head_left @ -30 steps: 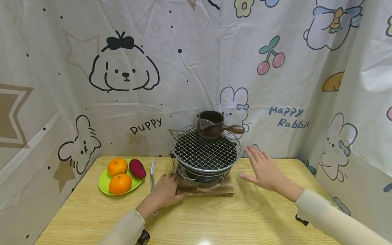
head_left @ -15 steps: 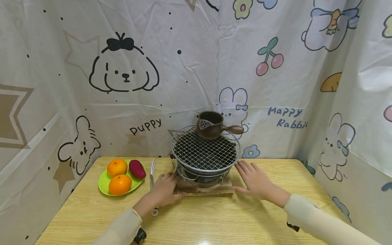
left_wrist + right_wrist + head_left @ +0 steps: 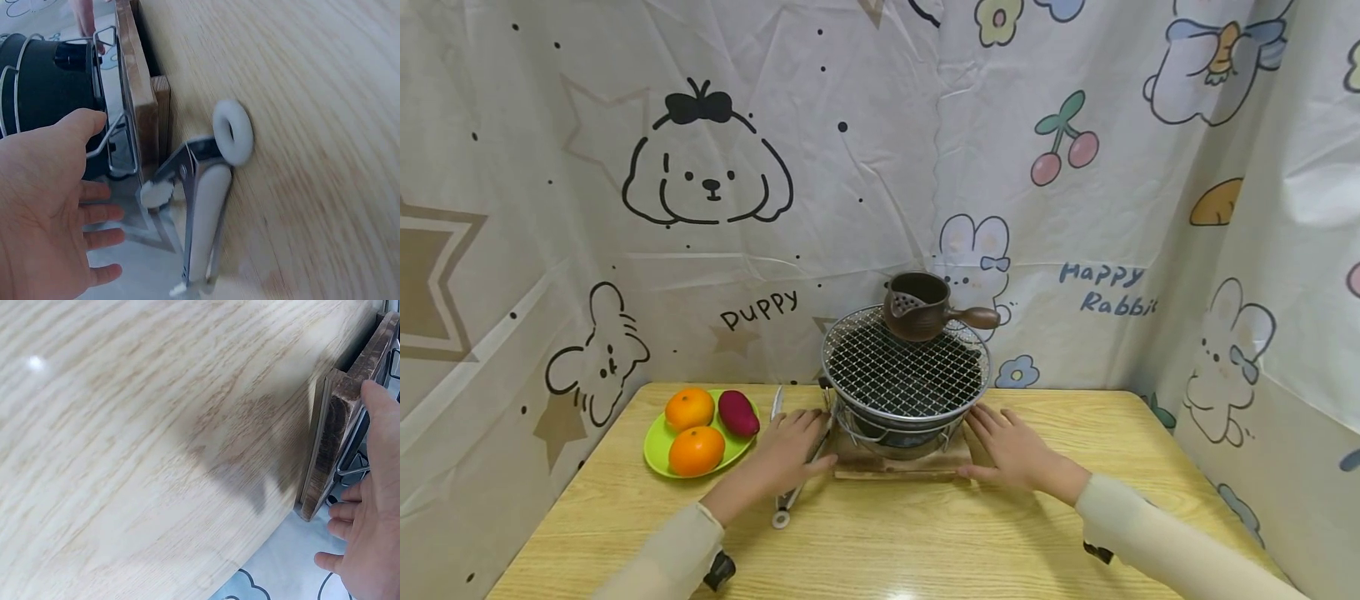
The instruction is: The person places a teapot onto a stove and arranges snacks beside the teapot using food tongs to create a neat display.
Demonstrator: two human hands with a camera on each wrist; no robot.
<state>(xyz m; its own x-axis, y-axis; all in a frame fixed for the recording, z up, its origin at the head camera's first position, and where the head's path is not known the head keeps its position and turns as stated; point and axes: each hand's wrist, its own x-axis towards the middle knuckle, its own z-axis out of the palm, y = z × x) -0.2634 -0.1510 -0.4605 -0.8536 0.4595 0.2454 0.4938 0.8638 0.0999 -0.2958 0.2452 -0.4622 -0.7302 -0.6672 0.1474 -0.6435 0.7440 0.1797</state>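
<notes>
A round charcoal grill [image 3: 895,437] with a wire mesh top [image 3: 902,375] stands on a low wooden board [image 3: 904,468] in the head view. My left hand [image 3: 782,457] hovers at its left, fingers extended, apart from the board. Below that hand lie metal tongs [image 3: 209,219] with pale grips and a pull ring; in the head view their arms look spread. With fingers stretched out, my right hand [image 3: 1011,454] is at the board's right end, its thumb against the wooden corner [image 3: 344,397] in the right wrist view. A brown side-handled teapot [image 3: 917,310] sits on the mesh.
To the left, a green plate [image 3: 657,454] carries two oranges [image 3: 696,451] and a dark red fruit or root [image 3: 738,413]. A patterned cloth [image 3: 850,167] hangs behind and around the wooden table [image 3: 895,542].
My right hand has come leftward to the board's right end. My left hand has shifted left, away from the board and over the tongs, whose arms now look spread.
</notes>
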